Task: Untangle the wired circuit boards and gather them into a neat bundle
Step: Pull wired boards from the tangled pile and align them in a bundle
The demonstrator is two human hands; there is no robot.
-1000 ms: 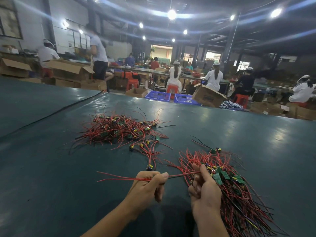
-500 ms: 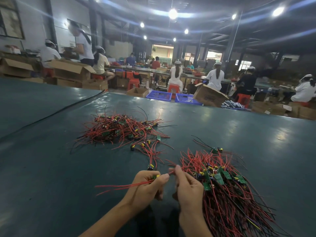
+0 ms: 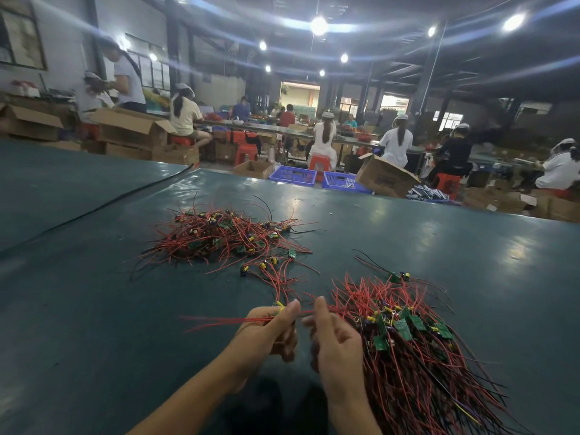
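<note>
Left hand (image 3: 270,330): forearm enters from the lower edge, palm turned right. The thumb and forefinger pinch a loose strand of thin red wires with a small yellow part (image 3: 216,320); the other fingers are curled under.

Right hand (image 3: 336,344): just beside the left hand, thumb raised, fingers curled. The thumb and forefinger close on the right end of the same strand.

Loose strand: long axis nearly level and running left to right. Free ends point left past the left hand, just above the dark green table top (image 3: 94,324). The yellow part sits at the left thumb tip.

Gathered bundle of red and black wires with small green circuit boards (image 3: 417,368): lies on the table against the right hand. Boards are clustered at the upper left; wires fan toward the lower right.

Tangled heap of red wires and boards (image 3: 224,238): lies on the table beyond the hands, apart from the bundle.

Two blue plastic crates (image 3: 296,176): beyond the table's far edge; contents too blurred to tell.

Open brown cardboard box (image 3: 387,180): beside the crates, tilted; inside not visible.
</note>
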